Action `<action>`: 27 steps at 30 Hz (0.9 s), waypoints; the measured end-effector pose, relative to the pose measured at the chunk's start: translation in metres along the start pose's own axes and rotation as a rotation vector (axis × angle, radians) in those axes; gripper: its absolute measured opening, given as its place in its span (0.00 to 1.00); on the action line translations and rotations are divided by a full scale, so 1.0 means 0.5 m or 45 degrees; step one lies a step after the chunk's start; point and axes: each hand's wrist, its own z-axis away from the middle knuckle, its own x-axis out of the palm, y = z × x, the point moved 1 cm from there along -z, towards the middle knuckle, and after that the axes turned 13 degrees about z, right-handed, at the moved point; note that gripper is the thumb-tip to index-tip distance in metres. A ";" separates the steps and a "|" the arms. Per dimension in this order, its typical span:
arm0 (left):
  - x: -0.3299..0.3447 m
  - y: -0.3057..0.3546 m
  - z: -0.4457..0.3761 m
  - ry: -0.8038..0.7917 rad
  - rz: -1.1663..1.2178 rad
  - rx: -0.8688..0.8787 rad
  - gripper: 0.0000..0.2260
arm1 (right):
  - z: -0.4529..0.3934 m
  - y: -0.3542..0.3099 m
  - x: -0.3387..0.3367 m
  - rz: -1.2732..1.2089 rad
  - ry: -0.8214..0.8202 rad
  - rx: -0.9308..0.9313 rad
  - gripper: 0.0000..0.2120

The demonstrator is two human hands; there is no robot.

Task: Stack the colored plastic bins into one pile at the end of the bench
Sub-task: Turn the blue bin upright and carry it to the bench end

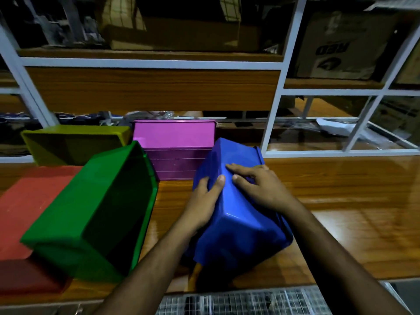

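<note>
A blue bin [236,223] lies tipped over on the wooden bench [341,201], its bottom toward me. My left hand [202,201] grips its left side with the thumb on top. My right hand [256,185] lies flat on its upper face. A green bin [95,214] leans on its side to the left, its opening facing right. Under and beside the green bin sits a red bin [25,201]. Behind them stand a yellow-olive bin [75,142] and a pink bin [175,146].
A white metal shelf frame [272,110] with wooden boards rises behind the bench. Cardboard boxes [341,46] fill the upper shelves. Plastic-wrapped goods lie on the lower shelf at right. A wire mesh rack [238,301] shows below the bench's front edge.
</note>
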 end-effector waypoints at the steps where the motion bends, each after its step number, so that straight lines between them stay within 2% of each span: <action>1: -0.005 0.011 0.003 0.010 0.025 -0.001 0.44 | 0.000 0.006 0.010 0.090 -0.012 0.038 0.23; 3: -0.015 0.022 0.005 0.002 0.032 -0.015 0.33 | 0.004 0.029 0.021 0.255 -0.004 0.250 0.27; 5: -0.025 0.021 -0.001 0.010 0.035 -0.007 0.23 | 0.010 0.050 0.025 0.272 -0.024 0.406 0.30; 9: -0.040 0.014 0.002 0.003 0.169 -0.005 0.26 | 0.014 0.052 0.020 -0.018 -0.049 0.409 0.29; 12: -0.039 0.004 0.013 -0.031 0.322 -0.027 0.19 | 0.013 0.042 0.014 -0.150 0.019 0.412 0.29; 15: -0.031 -0.009 0.023 -0.081 0.394 -0.045 0.11 | 0.007 0.041 0.004 -0.129 0.024 0.406 0.29; 18: -0.023 -0.028 0.029 -0.080 0.413 -0.082 0.11 | 0.004 0.041 -0.004 -0.091 0.017 0.384 0.29; 23: -0.028 -0.038 0.025 -0.165 0.119 -0.027 0.19 | 0.006 0.038 -0.002 -0.045 0.024 0.359 0.29; 25: -0.035 -0.025 0.017 -0.072 -0.178 0.150 0.22 | 0.005 0.037 0.002 -0.055 0.046 0.369 0.29; 27: -0.038 -0.008 0.013 0.076 -0.490 0.427 0.25 | 0.004 0.031 0.004 -0.080 0.075 0.388 0.29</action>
